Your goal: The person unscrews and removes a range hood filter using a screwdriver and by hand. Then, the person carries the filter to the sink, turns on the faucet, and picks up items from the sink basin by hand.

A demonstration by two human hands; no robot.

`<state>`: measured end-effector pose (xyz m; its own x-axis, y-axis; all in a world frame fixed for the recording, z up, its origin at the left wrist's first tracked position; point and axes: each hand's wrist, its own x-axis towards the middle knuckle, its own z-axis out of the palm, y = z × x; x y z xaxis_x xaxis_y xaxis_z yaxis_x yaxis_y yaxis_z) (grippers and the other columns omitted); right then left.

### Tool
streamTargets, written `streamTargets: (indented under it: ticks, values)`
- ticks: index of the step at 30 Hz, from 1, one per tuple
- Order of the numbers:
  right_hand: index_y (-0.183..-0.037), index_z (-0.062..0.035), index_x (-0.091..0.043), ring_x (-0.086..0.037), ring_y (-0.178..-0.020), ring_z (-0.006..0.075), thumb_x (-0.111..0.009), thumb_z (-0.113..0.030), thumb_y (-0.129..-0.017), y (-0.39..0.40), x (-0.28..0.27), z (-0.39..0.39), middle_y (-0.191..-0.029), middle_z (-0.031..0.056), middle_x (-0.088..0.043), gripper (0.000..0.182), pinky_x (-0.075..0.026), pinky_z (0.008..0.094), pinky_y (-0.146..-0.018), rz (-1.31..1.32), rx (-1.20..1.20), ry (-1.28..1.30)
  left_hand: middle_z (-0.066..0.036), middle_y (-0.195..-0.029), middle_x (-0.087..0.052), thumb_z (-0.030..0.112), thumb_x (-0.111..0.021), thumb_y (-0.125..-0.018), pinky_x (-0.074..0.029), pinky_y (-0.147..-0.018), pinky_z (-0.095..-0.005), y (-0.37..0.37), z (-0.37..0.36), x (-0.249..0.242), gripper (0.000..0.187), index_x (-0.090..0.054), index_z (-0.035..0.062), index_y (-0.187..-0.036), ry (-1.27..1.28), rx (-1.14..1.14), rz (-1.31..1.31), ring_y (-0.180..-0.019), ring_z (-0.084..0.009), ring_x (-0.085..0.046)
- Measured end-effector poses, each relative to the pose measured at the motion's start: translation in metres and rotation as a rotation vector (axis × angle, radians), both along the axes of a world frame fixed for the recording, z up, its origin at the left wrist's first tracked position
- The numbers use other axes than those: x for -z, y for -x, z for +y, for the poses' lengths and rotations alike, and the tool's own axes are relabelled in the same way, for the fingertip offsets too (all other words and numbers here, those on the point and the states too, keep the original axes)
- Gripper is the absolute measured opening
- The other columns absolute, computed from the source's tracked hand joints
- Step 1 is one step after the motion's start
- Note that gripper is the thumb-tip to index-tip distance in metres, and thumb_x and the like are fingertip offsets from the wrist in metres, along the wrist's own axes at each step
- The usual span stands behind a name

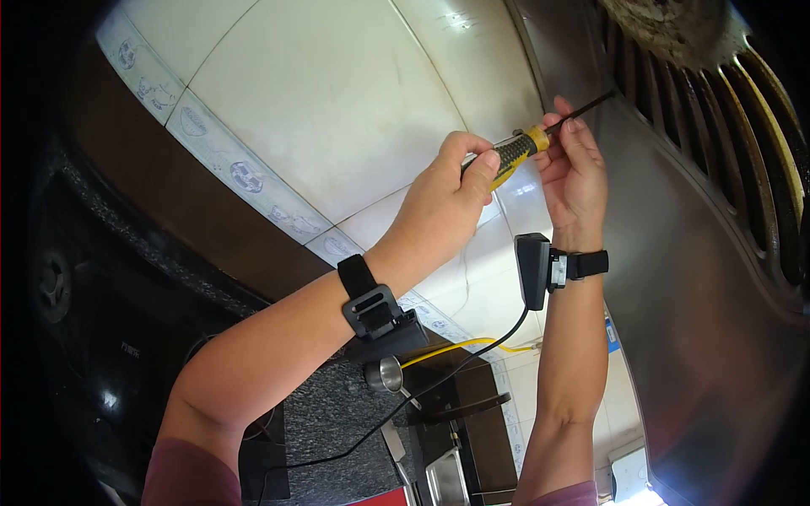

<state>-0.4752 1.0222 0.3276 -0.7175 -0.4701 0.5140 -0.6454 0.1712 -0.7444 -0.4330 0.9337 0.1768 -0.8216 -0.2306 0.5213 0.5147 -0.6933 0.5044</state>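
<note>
A screwdriver [512,158] with a yellow and black handle slants up to the right. My left hand [447,198] is closed around its handle, thumb lying along the grip. Farther up, my right hand [576,173] pinches the dark shaft between thumb and fingers, palm turned towards me. The shaft's tip reaches the metal panel of a range hood [700,278], beside the slotted grille [717,135]. Whether the tip sits in a screw is too small to tell. Greasy brown residue coats the grille's hub.
Behind my hands is a tiled wall [329,101] with a patterned border. Below lie a black stove [110,337], a speckled countertop [325,430], a metal ladle or cup [386,374] and a sink [447,481]. A black cable [396,413] hangs from the device on my right wrist.
</note>
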Motion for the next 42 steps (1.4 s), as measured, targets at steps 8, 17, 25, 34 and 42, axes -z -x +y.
streamTargets:
  ticks: [8, 17, 25, 34, 42]
  values:
    - [-0.111, 0.0021, -0.053, -0.057, -0.077, 0.0112, -0.049, -0.012, -0.092, -0.004, -0.003, 0.000, -0.093, 0.0080, -0.061, 0.023, -0.050, 0.0258, -0.073, -0.013, -0.001, -0.004, -0.007, -0.076, -0.054, 0.031, -0.038, -0.097, -0.036, -0.045, -0.0193, -0.003, 0.004, 0.001, 0.030, -0.043, 0.0065, -0.115, -0.022, 0.022, 0.018, -0.050, -0.0053, -0.043]
    - [-0.110, 0.0021, -0.053, -0.057, -0.075, 0.0108, -0.049, -0.013, -0.092, -0.005, 0.001, -0.005, -0.091, 0.0081, -0.061, 0.024, -0.051, 0.0246, -0.071, 0.024, 0.022, -0.021, -0.008, -0.076, -0.054, 0.031, -0.039, -0.097, -0.036, -0.045, -0.0189, -0.001, 0.002, 0.005, 0.031, -0.043, 0.0066, -0.115, -0.022, 0.005, 0.019, -0.050, -0.0051, -0.043]
    - [-0.107, 0.0020, -0.054, -0.057, -0.075, 0.0103, -0.049, -0.013, -0.092, 0.002, -0.002, 0.000, -0.090, 0.0081, -0.061, 0.022, -0.051, 0.0244, -0.070, 0.019, 0.012, -0.009, -0.008, -0.076, -0.055, 0.030, -0.039, -0.097, -0.037, -0.045, -0.0196, 0.007, 0.008, 0.002, 0.030, -0.043, 0.0063, -0.115, -0.025, 0.002, 0.017, -0.050, -0.0054, -0.044]
    - [-0.107, -0.0001, -0.055, -0.058, -0.076, 0.0102, -0.051, -0.013, -0.091, -0.002, -0.001, -0.001, -0.092, 0.0076, -0.062, 0.021, -0.049, 0.0234, -0.069, 0.047, 0.075, -0.041, -0.007, -0.079, -0.055, 0.029, -0.040, -0.096, -0.037, -0.045, -0.0195, 0.010, 0.013, 0.008, 0.030, -0.042, 0.0071, -0.116, -0.018, -0.036, 0.024, -0.050, -0.0054, -0.044]
    - [-0.111, 0.0018, -0.053, -0.058, -0.076, 0.0103, -0.050, -0.015, -0.092, -0.005, 0.001, -0.004, -0.090, 0.0071, -0.062, 0.025, -0.049, 0.0230, -0.070, 0.079, 0.097, -0.090, -0.006, -0.080, -0.055, 0.030, -0.041, -0.096, -0.037, -0.046, -0.0187, 0.010, 0.013, 0.010, 0.031, -0.042, 0.0073, -0.117, -0.048, 0.008, 0.012, -0.052, -0.0048, -0.045]
